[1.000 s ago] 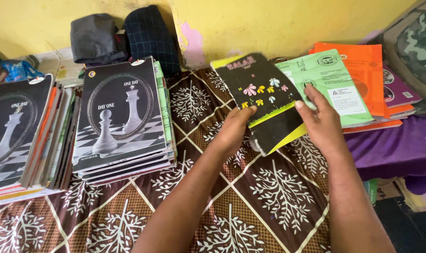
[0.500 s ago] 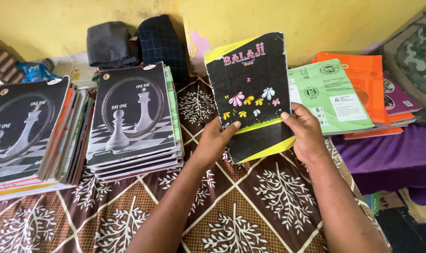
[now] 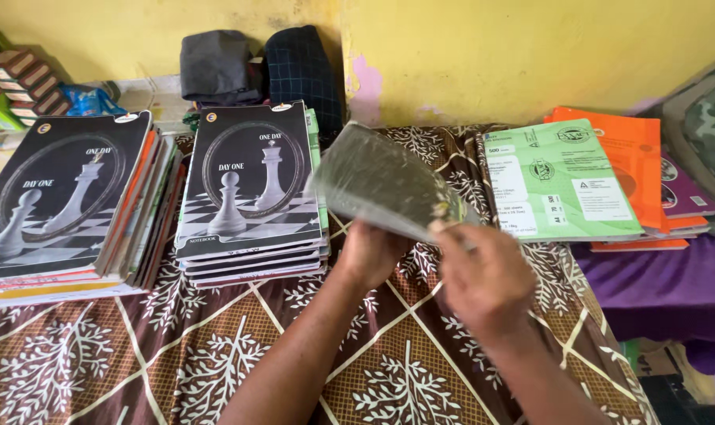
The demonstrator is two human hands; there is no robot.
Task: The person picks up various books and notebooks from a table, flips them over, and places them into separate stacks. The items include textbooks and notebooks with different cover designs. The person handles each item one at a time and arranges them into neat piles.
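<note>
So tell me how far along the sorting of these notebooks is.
Done: two stacks of chess-cover notebooks sit at left and centre. In hand: left hand and right hand hold one dark notebook, tilted and blurred, over the patterned cloth. Left: the green and orange books at right lie untouched.

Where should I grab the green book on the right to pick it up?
Grab the green book by its near edge, coming from the front. It lies flat on top of the orange book, and that near edge faces you with nothing in the way. Thumb on top, fingers slid beneath.
</note>
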